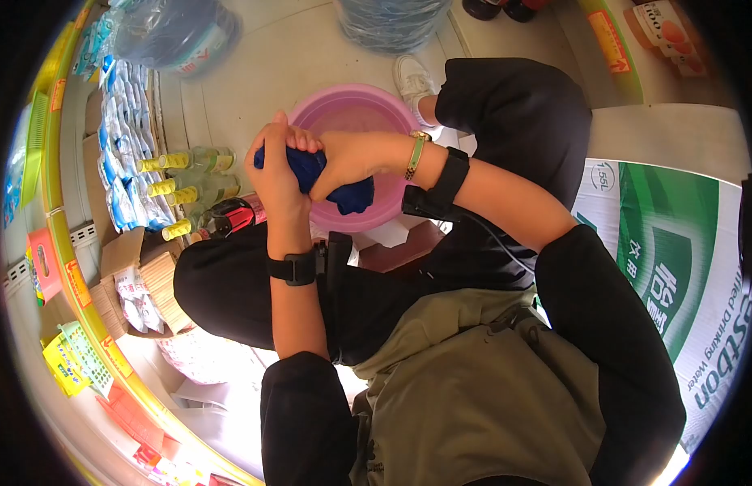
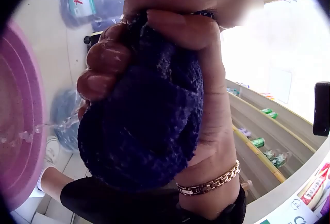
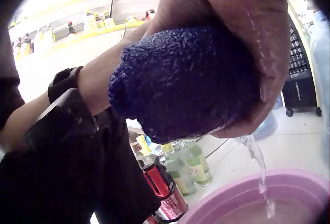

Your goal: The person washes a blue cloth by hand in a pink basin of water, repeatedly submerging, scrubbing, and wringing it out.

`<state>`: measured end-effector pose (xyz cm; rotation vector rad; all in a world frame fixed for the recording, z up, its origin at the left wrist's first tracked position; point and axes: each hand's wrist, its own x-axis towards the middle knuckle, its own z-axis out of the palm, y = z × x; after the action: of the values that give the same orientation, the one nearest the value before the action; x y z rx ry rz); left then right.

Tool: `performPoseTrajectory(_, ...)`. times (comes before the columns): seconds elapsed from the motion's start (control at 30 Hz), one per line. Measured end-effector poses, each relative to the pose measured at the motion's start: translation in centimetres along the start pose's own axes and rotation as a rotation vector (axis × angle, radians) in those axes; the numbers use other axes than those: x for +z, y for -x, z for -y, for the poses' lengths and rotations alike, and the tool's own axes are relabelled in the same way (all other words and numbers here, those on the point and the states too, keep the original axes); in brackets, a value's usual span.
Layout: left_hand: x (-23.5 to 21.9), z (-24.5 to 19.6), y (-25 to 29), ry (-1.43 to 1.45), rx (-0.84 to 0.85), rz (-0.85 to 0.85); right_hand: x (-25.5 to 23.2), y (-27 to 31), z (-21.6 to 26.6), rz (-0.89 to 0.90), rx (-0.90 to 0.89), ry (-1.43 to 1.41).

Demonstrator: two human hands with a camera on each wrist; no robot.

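Note:
A dark blue towel [image 1: 305, 167], wet and bunched up, is held between both hands above a pink basin [image 1: 402, 190]. My left hand [image 1: 275, 166] grips one end of it. My right hand [image 1: 348, 158], with a gold bracelet at the wrist, has its fingers and thumb curled round the other part. In the left wrist view the towel [image 2: 147, 115] bulges out below the right hand's fingers. Water [image 3: 256, 157] runs down from the towel toward the basin in the right wrist view.
Several glass bottles [image 1: 202, 158] with yellow caps stand left of the basin, near a row of white and blue packets [image 1: 125, 146]. Large water jugs [image 1: 178, 36] stand beyond it. A green and white carton [image 1: 663, 243] is at the right, and shelves line the left.

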<state>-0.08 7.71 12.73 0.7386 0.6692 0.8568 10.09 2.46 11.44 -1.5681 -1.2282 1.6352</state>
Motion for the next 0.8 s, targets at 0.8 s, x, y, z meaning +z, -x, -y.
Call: performPoseTrajectory(0.8,-0.5,0.8,-0.5,-0.106,0.027,-0.109,0.9,0.1,-0.4,-0.037,0.001,0.013)
